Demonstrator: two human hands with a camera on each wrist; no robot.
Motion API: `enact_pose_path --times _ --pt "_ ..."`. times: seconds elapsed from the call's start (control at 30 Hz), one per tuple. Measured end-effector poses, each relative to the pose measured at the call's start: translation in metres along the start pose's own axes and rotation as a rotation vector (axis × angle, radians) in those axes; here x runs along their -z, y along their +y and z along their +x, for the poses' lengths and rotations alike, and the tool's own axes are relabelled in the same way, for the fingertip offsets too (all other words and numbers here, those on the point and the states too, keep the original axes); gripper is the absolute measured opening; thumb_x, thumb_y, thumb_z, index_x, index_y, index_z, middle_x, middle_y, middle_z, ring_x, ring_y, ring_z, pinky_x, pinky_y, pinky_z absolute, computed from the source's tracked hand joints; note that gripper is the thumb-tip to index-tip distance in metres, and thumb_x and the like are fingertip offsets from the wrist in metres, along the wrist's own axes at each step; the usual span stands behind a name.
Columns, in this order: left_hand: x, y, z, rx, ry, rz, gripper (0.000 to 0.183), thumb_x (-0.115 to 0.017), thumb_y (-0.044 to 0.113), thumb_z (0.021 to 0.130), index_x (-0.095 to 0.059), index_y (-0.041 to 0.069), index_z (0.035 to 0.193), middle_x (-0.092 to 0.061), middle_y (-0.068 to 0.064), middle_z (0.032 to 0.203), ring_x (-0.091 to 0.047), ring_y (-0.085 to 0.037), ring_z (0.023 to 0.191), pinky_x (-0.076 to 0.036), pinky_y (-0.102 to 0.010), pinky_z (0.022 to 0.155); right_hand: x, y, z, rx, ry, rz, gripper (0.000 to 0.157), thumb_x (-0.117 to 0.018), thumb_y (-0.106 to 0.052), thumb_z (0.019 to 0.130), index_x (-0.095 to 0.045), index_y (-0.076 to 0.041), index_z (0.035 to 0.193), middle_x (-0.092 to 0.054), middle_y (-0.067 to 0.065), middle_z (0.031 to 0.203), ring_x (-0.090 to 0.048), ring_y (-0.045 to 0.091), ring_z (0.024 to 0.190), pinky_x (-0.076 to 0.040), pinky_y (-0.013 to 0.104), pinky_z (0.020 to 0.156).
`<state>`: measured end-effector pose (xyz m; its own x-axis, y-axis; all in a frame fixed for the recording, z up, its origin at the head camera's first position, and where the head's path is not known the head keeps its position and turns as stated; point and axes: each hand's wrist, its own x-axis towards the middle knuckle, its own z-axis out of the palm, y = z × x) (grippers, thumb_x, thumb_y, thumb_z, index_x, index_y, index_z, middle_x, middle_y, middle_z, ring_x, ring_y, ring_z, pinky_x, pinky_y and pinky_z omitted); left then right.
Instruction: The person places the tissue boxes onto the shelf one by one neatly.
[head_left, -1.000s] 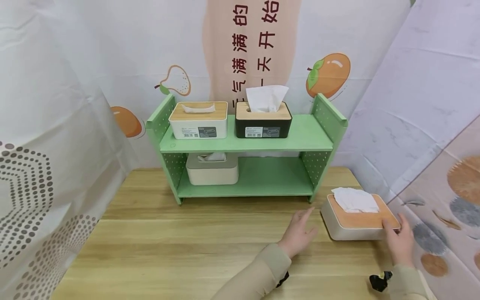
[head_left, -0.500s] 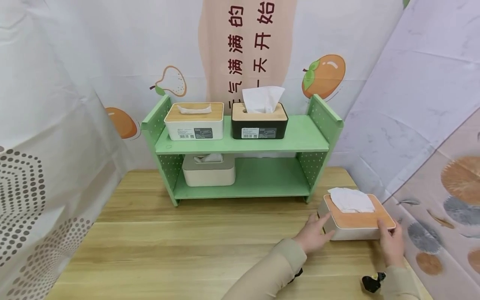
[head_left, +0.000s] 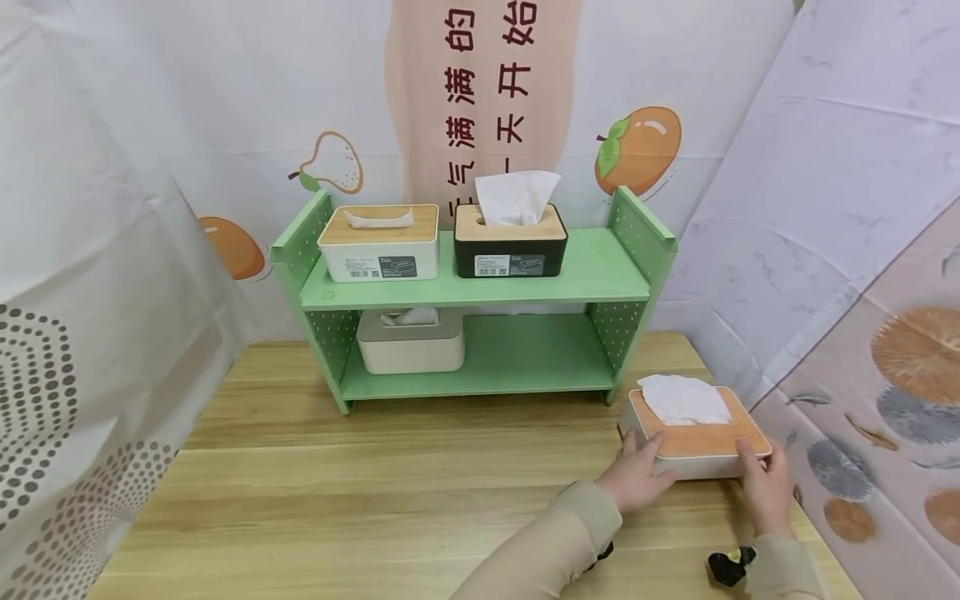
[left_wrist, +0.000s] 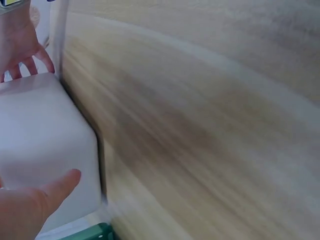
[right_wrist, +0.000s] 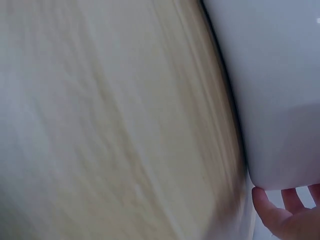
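Observation:
A white tissue box (head_left: 701, 439) with an orange-brown wooden lid stands on the table at the right, a white tissue (head_left: 684, 400) poking out of its top. My left hand (head_left: 636, 478) holds its left front corner, fingers along the left side. At the opposite end, my right hand (head_left: 768, 490) grips the box with the thumb at the lid's edge and the fingers on the right side. In the left wrist view, a fingertip of my left hand (left_wrist: 30, 207) lies against the white wall. The right wrist view has my right fingertips (right_wrist: 262, 200) at the box's end.
A green two-tier shelf (head_left: 525, 358) stands behind. Its upper board carries a white tissue box (head_left: 382, 260) and a black tissue box (head_left: 510, 257); a grey-lidded tissue box (head_left: 412, 354) sits below left. Patterned cloth (head_left: 840, 333) borders the wooden table (head_left: 337, 500).
My left hand has moved right, from the bare table onto the tissue box's left end. The right hand keeps its hold. The whole head view has shifted slightly left.

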<state>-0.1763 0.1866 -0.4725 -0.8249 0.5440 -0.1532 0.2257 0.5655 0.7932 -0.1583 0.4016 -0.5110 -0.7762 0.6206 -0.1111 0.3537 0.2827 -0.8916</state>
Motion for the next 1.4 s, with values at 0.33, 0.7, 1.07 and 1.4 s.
enact_pose_path --times 0.33,0.7,1.07,1.4 --pt "-0.002 -0.011 -0.003 0.003 0.049 -0.032 0.054 -0.051 0.040 0.093 -0.030 0.035 0.143 -0.014 -0.016 0.154 -0.042 -0.027 0.131 -0.042 -0.030 0.101 -0.008 -0.002 -0.007 -0.011 -0.013 -0.003 0.064 -0.038 -0.047 0.095 -0.020 -0.014 0.147 -0.029 0.018 0.147 -0.035 0.026 0.120 -0.034 0.024 0.084" --pt "-0.004 -0.020 -0.005 -0.008 0.132 -0.034 0.056 -0.057 0.032 0.091 -0.032 0.035 0.141 -0.017 -0.018 0.152 -0.052 -0.026 0.121 -0.046 -0.027 0.094 -0.014 -0.011 -0.010 0.017 -0.095 0.086 0.068 -0.036 -0.041 0.097 -0.009 -0.005 0.148 -0.012 0.020 0.154 -0.016 0.033 0.140 -0.014 0.047 0.116" --pt "-0.008 -0.021 -0.010 -0.040 0.222 -0.024 0.058 -0.063 0.025 0.088 -0.037 0.031 0.139 -0.022 -0.021 0.149 -0.055 -0.027 0.115 -0.050 -0.023 0.085 0.003 -0.002 -0.010 0.267 -0.196 -0.147 0.068 -0.045 -0.039 0.096 -0.012 -0.014 0.150 -0.041 -0.011 0.099 -0.043 -0.005 0.075 -0.044 0.016 0.063" --pt "-0.012 -0.021 -0.011 -0.088 0.224 -0.006 0.045 -0.060 0.022 0.089 -0.042 0.026 0.130 -0.012 -0.031 0.150 -0.061 -0.022 0.104 -0.049 -0.017 0.075 0.001 0.006 -0.007 0.320 -0.299 -0.111 0.095 -0.073 -0.018 0.080 -0.009 -0.021 0.151 0.000 0.011 0.157 -0.019 0.050 0.133 -0.026 -0.004 0.079"
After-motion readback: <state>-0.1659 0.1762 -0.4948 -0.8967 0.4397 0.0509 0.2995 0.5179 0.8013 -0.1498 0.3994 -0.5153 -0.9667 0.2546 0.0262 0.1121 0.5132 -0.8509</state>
